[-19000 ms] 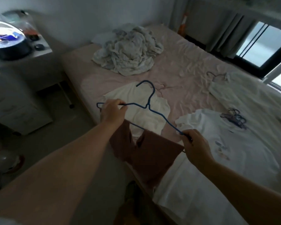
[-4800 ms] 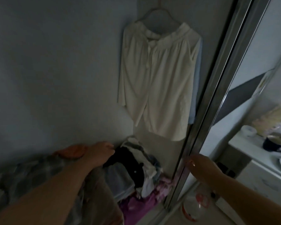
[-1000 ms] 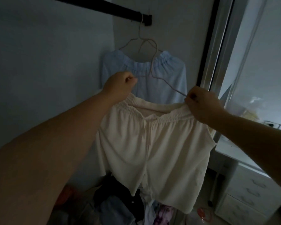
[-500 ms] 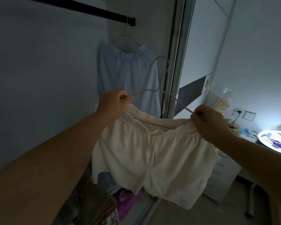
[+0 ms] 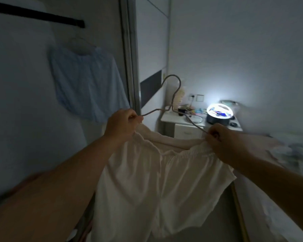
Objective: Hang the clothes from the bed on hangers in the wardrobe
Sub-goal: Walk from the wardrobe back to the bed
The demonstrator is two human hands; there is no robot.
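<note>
Cream shorts (image 5: 156, 186) hang mid-frame on a wire hanger (image 5: 171, 102); left hand (image 5: 121, 125) and right hand (image 5: 220, 138) pinch its ends. Upper left, blue shorts (image 5: 87, 81) hang from the wardrobe rail (image 5: 38, 15). Behind, a lit lamp (image 5: 219, 112) on the white desk (image 5: 171, 119); bed (image 5: 278, 163) at right.

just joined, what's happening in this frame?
A person holds a pair of cream-white elastic-waist shorts on a thin pale wire hanger. The left hand and right hand each grip one end of the hanger at the waistband. The hanger's hook is free in the air, not on the black wardrobe rail. Pale blue shorts already hang there.
</note>
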